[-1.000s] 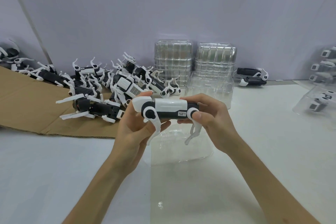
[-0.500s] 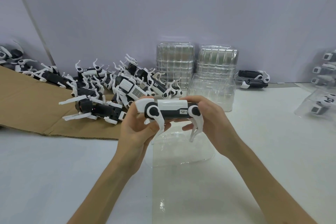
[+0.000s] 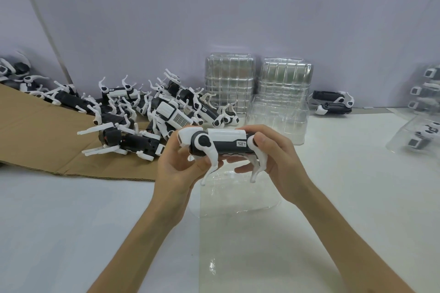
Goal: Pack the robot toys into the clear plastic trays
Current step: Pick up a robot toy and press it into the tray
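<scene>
Both left hand (image 3: 177,170) and right hand (image 3: 282,164) grip robot toy (image 3: 226,139) (fingers (image 3: 239,169) curled).

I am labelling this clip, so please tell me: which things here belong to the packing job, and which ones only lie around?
Belong to the job:
robot toy, gripped by left hand and right hand; clear tray below it; toy pile; tray stacks.

Only lying about:
cardboard sheet under the pile; grey wall.

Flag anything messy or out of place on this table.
The unpacked robot toys lie in a tangled heap on the cardboard, left, legs sticking every way. A stray toy lies apart, right of the tray stacks.
</scene>
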### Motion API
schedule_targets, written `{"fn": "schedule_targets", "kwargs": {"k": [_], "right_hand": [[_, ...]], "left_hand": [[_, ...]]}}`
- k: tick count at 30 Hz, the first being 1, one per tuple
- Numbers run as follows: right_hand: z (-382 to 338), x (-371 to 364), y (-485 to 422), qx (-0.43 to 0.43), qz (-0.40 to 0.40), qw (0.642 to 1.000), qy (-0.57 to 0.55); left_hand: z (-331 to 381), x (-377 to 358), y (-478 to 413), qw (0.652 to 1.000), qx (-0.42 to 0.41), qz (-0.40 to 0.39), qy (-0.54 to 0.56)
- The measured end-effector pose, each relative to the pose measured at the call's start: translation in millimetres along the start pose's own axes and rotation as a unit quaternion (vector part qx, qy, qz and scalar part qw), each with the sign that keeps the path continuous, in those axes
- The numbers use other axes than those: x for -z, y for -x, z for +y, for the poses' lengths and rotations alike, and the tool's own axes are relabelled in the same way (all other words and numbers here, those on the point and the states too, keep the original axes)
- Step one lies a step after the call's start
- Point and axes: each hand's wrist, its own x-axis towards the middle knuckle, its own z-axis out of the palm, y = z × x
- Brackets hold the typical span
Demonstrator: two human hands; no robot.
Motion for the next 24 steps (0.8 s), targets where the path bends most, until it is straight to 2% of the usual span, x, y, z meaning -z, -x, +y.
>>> {"fn": "schedule_targets", "kwargs": {"k": [5, 15, 24], "right_hand": [[-1.7, 3.3, -0.4, -0.033, -0.032, 0.997, -0.055], [2.2, 0.0, -0.6, 0.012, 0.004, 1.000, 0.013], [1.2, 0.9, -0.5, 0.006, -0.032, 0.999, -0.040]], "left_hand": [[-2.4, 1.1, -0.8, 1.000, -0.012, -0.002, -0.012], [-4.5, 2.4, -0.8, 0.999, -0.024, 0.010, -0.045], [-2.5, 1.4, -1.7, 1.000, -0.013, 0.007, 0.007]]}}
